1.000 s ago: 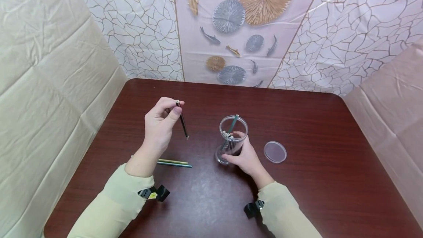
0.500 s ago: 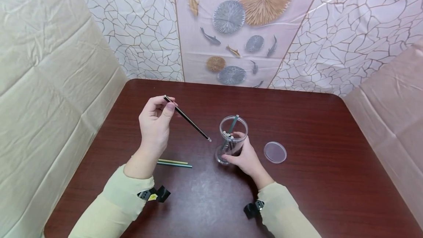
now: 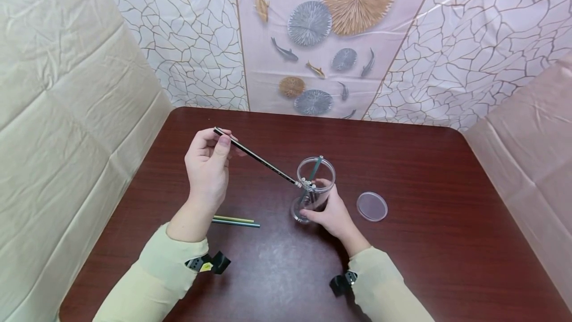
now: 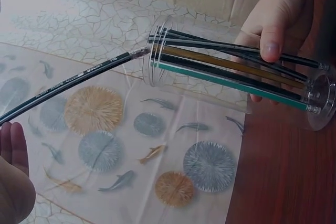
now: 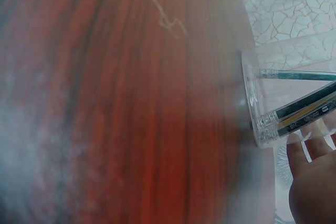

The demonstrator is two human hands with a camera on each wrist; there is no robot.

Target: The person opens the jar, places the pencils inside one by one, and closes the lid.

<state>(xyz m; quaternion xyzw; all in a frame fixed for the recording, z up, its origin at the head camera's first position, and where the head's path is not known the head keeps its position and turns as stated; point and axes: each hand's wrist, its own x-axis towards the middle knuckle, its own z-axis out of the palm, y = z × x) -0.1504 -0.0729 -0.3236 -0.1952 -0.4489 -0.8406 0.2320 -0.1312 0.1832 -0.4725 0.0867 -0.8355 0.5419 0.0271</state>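
Note:
My left hand (image 3: 206, 178) pinches a black pencil (image 3: 256, 157) with a pale stripe near its upper end, between thumb and fingers. The pencil slants down to the right, and its metal-banded end is at the rim of a clear jar (image 3: 333, 177); whether it touches cannot be told. My right hand (image 3: 331, 214) grips the jar round its lower side. Several pencils stand inside, among them a green one (image 4: 226, 86) and a yellow-brown one (image 4: 210, 62), with metal-banded ends at the jar's base.
A clear round lid (image 3: 372, 206) lies on the dark red-brown table (image 3: 429, 242), right of the jar. Left of the jar, a yellow-green pencil (image 3: 237, 219) and a blue-green pencil (image 3: 243, 224) lie side by side, partly hidden by the left wrist. Patterned cloth hangs behind.
The left hand has shifted slightly left and tilted the black pencil from steep to slanting, bringing its lower end rightward to the jar's rim. The right hand and jar have stayed put.

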